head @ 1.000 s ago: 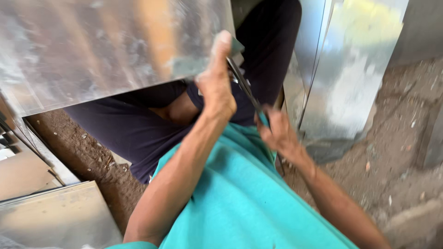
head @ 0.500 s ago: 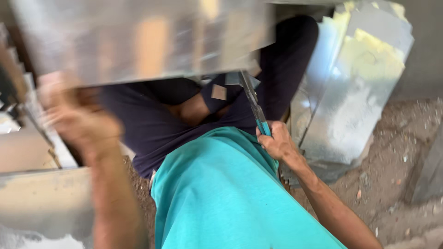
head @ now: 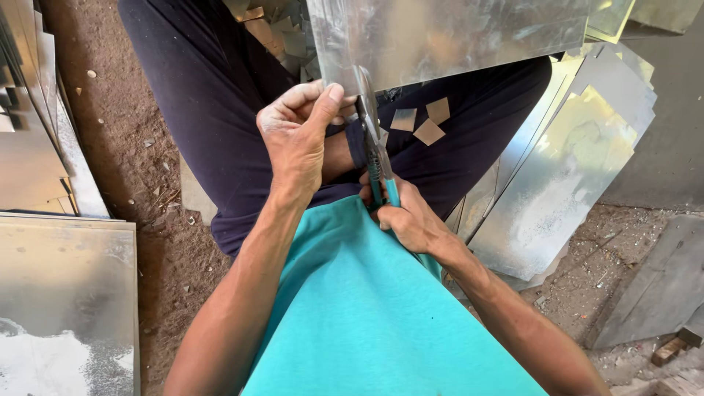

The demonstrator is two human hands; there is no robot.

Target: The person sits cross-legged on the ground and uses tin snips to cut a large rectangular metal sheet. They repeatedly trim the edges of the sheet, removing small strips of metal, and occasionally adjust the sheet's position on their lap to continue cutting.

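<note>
Head view: no containers. Left hand [head: 297,136] pinches the lower edge of a galvanized metal sheet [head: 455,37] at 12 o'clock. Right hand [head: 407,216] wrapped tight around teal-handled tin snips [head: 375,150], blades at the sheet's edge. Small offcuts [head: 422,123] on lap at 1 o'clock.

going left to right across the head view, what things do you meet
Stacked metal sheets → left hand → teal-handled snips → small cut metal squares → leaning pile of metal sheets → wood scrap
</note>
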